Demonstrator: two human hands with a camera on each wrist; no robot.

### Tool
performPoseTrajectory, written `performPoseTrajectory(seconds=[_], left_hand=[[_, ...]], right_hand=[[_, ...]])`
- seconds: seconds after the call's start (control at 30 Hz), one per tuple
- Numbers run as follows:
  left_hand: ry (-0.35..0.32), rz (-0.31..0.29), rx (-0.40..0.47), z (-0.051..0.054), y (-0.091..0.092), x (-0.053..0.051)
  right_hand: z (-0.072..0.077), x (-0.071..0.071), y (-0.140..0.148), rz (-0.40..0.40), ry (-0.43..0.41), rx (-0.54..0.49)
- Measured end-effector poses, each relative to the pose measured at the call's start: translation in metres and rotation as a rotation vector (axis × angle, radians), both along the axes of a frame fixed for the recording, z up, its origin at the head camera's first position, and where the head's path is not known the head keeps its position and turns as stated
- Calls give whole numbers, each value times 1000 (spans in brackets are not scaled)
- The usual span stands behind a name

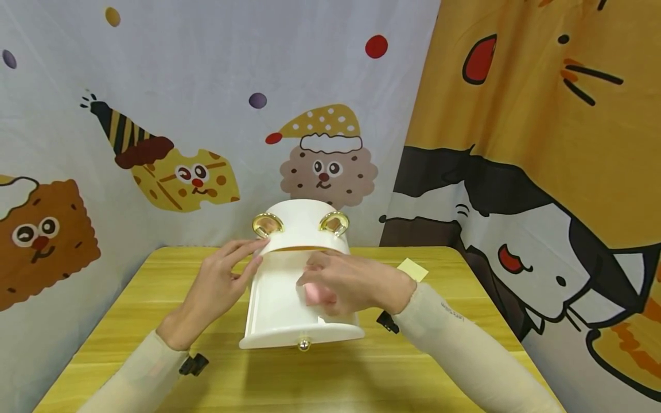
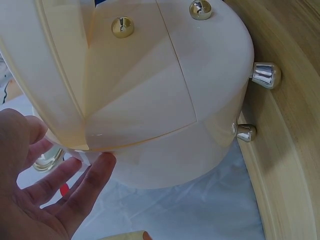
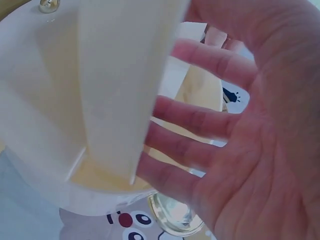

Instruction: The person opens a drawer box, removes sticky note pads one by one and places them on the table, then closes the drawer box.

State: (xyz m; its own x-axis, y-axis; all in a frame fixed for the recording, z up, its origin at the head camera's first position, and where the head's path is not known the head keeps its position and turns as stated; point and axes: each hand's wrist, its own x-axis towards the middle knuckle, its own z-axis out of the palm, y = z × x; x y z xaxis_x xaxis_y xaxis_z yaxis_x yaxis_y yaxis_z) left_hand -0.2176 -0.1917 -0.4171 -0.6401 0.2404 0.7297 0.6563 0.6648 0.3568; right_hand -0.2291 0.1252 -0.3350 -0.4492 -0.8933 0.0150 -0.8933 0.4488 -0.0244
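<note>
A white rounded container [image 1: 304, 226] with two gold ear-like rings lies on the table, its front part pulled out towards the near edge. My left hand [image 1: 219, 281] touches the container's left rim with its fingertips; in the left wrist view the left hand [image 2: 55, 195] has its fingers spread, tips on the curved seam. My right hand [image 1: 356, 281] is over the pulled-out part, fingers bent round a soft-looking pink object [image 1: 318, 295]. In the right wrist view, a white panel [image 3: 120, 95] hides the fingertips of the right hand [image 3: 225, 135] and the pink object is not seen.
A yellow paper square [image 1: 412, 269] lies on the wooden table [image 1: 310, 384] beyond my right wrist. A gold knob [image 1: 304, 345] sticks out at the container's near edge. Cartoon-printed cloth [image 1: 206, 69] hangs behind the table and along its right side.
</note>
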Motion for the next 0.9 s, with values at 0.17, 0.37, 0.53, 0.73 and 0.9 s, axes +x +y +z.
performPoseTrajectory(seconds=[0.17,0.37,0.53,0.73,0.9], left_hand=[[-5,1,3,1,0,0],[-10,-4,6,0,0,1],[-24,0,6,0,0,2],[-16,0,6,0,0,1],[-7,0,6,-1,0,1]], right_hand=[[6,2,-2,-23,-16,5],[8,4,-7,-46,21,45],[7,6,-8,-42,93,83],[4,5,-5,5,148,49],[-1,4,-2,38,183,24]])
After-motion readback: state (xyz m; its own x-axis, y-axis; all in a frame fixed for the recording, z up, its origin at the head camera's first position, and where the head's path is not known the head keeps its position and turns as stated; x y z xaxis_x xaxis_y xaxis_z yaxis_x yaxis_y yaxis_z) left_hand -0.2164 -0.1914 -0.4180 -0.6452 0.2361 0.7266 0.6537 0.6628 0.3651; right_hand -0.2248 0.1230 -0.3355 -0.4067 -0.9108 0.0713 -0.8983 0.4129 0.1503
